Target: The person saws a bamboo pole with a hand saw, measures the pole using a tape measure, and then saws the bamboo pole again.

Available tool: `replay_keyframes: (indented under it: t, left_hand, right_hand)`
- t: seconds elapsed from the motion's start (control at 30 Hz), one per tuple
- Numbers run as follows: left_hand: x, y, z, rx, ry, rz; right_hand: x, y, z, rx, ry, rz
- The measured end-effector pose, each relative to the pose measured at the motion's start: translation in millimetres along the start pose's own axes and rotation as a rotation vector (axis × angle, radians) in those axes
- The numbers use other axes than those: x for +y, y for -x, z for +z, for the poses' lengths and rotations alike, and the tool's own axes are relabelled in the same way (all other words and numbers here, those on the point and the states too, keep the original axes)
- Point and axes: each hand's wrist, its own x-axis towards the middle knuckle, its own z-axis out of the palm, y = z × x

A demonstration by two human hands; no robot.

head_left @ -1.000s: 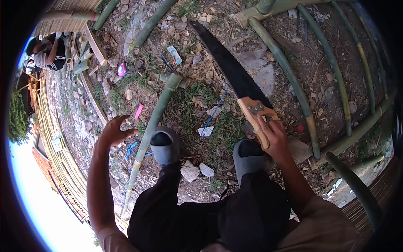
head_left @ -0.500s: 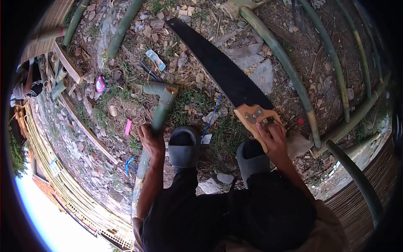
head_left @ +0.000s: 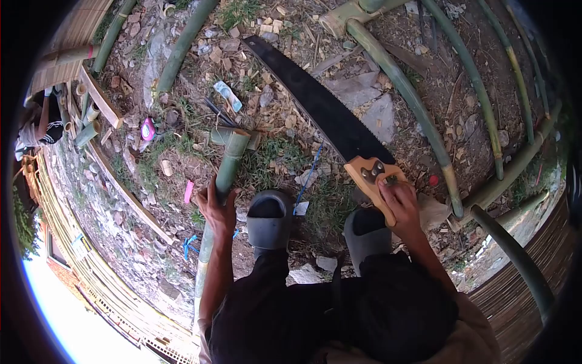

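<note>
My left hand (head_left: 216, 207) is wrapped round a green bamboo pole (head_left: 230, 165) that runs from beside my left foot up to a cut end. That end lies over a short bamboo piece (head_left: 222, 135) on the ground. My right hand (head_left: 400, 203) grips the wooden handle of a hand saw (head_left: 321, 106). The saw's dark blade points up and to the left, apart from the pole, its toothed edge facing up and right. A blue cord (head_left: 309, 173) lies on the grass between the pole and the saw.
A pink tape measure (head_left: 148, 129), a blue-and-white packet (head_left: 228, 96) and a pink scrap (head_left: 188, 192) lie on the rubble and wood chips. Long bamboo poles (head_left: 412, 97) stretch along the right. At far left another person (head_left: 43, 124) is beside cut bamboo.
The bamboo pole has rolled or shifted slightly, and my left hand's fingers have loosened and spread a little. The saw has tilted, its blade now appearing narrower.
</note>
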Motion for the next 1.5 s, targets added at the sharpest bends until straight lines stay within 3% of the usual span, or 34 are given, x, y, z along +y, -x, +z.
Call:
replay_keyframes:
  t: [0.1, 0.17, 0.23, 0.33, 0.37, 0.43, 0.5, 0.63, 0.73, 0.87, 0.97, 1.03, 1.1, 1.3, 1.5]
  left_hand:
    - [0, -4, 2, 0.000, 0.068, -0.016]
    - [-13, -6, 17, -0.054, -0.061, 0.034]
    - [-24, -19, 17, 0.048, -0.076, 0.126]
    - [-30, -53, 5, -0.202, -0.002, -0.062]
    - [-39, -66, 2, -0.198, -0.001, -0.055]
    - [-42, -86, -10, -0.607, 0.352, -0.381]
    - [-32, -90, -12, -0.639, 0.442, -0.410]
    - [-22, -106, -12, -0.649, 0.499, -0.505]
    - [10, -110, -16, -0.515, 0.387, -0.373]
    - [45, -119, -24, -0.524, 0.292, -0.308]
    - [17, -113, 24, -0.367, 0.149, -0.227]
    - [39, -102, 19, -0.391, 0.142, -0.263]
    - [37, -102, 14, -0.440, 0.201, -0.315]
    - [38, -102, 15, -0.433, 0.178, -0.326]
    - [44, -92, 14, -0.303, 0.122, -0.252]
  right_hand:
    - [0, -11, -14, 0.044, -0.124, 0.035]
    - [-3, -16, -18, 0.087, -0.210, 0.058]
    - [-9, -15, -18, 0.266, -0.418, 0.104]
    - [-24, -28, -29, 0.224, -0.548, 0.102]
    - [-25, -26, -29, 0.232, -0.546, 0.100]
    - [-28, -15, -30, 0.200, -0.690, 0.292]
    - [-31, -22, -35, 0.217, -0.735, 0.308]
    - [-44, -41, -37, 0.272, -0.804, 0.279]
    - [-44, -44, -37, 0.232, -0.801, 0.218]
    - [-48, -55, -31, 0.240, -0.839, 0.152]
    - [-47, -66, -28, 0.231, -0.861, 0.115]
    - [-48, -64, -28, 0.174, -0.881, 0.139]
    - [-52, -69, -22, 0.238, -0.915, 0.114]
    - [-50, -86, -23, 0.131, -0.880, 0.062]
    - [-41, -100, -19, 0.116, -0.703, -0.217]
